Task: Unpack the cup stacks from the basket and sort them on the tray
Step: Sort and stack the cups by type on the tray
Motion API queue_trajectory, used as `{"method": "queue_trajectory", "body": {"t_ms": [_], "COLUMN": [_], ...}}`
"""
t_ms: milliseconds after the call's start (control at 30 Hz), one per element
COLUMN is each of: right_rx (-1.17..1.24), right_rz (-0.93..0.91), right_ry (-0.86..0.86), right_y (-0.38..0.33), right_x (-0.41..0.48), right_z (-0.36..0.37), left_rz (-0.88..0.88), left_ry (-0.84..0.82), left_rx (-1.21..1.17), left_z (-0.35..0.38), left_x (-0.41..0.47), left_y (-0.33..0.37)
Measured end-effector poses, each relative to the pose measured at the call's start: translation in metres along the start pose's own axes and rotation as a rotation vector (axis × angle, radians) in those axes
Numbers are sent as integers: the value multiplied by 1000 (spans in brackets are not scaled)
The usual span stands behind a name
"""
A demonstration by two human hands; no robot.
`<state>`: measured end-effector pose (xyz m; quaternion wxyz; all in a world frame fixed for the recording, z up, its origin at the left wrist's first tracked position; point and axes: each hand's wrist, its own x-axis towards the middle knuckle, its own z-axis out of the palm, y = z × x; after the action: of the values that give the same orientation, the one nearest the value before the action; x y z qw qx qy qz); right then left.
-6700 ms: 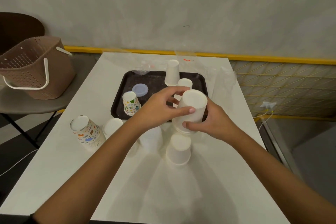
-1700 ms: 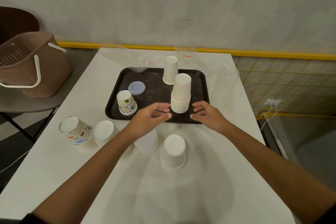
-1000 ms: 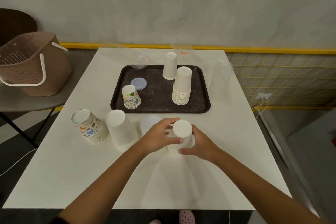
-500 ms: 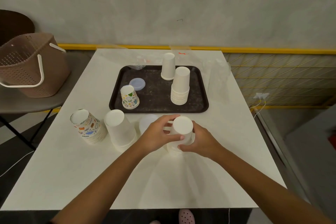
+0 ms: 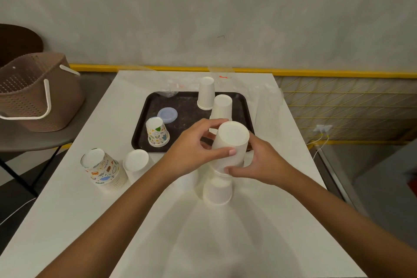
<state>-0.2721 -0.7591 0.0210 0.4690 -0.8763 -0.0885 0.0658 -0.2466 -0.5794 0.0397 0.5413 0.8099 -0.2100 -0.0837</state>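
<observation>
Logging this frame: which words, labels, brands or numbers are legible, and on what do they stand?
No text can be read.
Patterned cups on the tray: coloured drawings, no legible words.
Patterned stack on the table: the same.
Red mark near the table's far edge: too blurred to read.

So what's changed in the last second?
The left hand and right hand, which gripped a white stack standing on the table a second ago, have lifted its upper cups, leaving the lower cups standing. The tray and basket stayed put.

Slender bare forearms, bare left hand (image 5: 191,150), bare right hand (image 5: 262,163) — nails short
</observation>
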Motion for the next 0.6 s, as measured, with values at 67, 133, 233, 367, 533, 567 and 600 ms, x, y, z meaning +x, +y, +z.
{"method": "queue_trajectory", "body": {"t_ms": [67, 133, 233, 367, 533, 567, 600], "right_rx": [-8, -26, -87, -137, -137, -136, -134], "right_rz": [-15, -34, -80, -131, -137, -128, -118], "right_ry": [8, 15, 62, 144, 195, 193, 189], "right_y": [-4, -6, -6, -2, 13, 16, 20], "right_x": [8, 19, 39, 74, 120, 128, 135], "right_z": [-8, -15, -23, -34, -42, -42, -41], "left_rz": [2, 1, 27, 60, 53, 38, 20], "left_ry": [21, 43, 88, 144, 211, 221, 230], "left_rx": [11, 18, 29, 5, 24, 29, 37], "left_z": [-4, -6, -6, -5, -5, -5, -5], "left_x": [9, 18, 36, 68, 107, 114, 120], "left_y": [5, 8, 10, 8, -6, -9, -13]}}
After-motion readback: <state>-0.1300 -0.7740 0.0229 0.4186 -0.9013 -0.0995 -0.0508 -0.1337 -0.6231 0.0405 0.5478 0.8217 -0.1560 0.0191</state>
